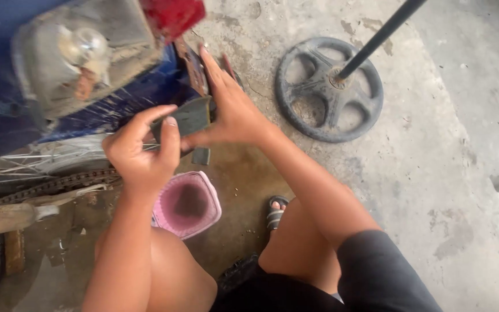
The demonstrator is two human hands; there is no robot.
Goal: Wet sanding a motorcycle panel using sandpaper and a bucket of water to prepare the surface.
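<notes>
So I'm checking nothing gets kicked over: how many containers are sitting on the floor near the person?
1: a pink, squarish plastic container on the wet concrete floor, below the left hand and right hand, between the knees. Others may be hidden behind the blue motorcycle.

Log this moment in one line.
left hand: pinching grey sheet | right hand: flat on sheet | below: pink tub

Pink tub point(187, 203), blue motorcycle body point(145, 92)

Open floor right point(434, 173); motorcycle point(88, 86) perhaps crowding left
</notes>
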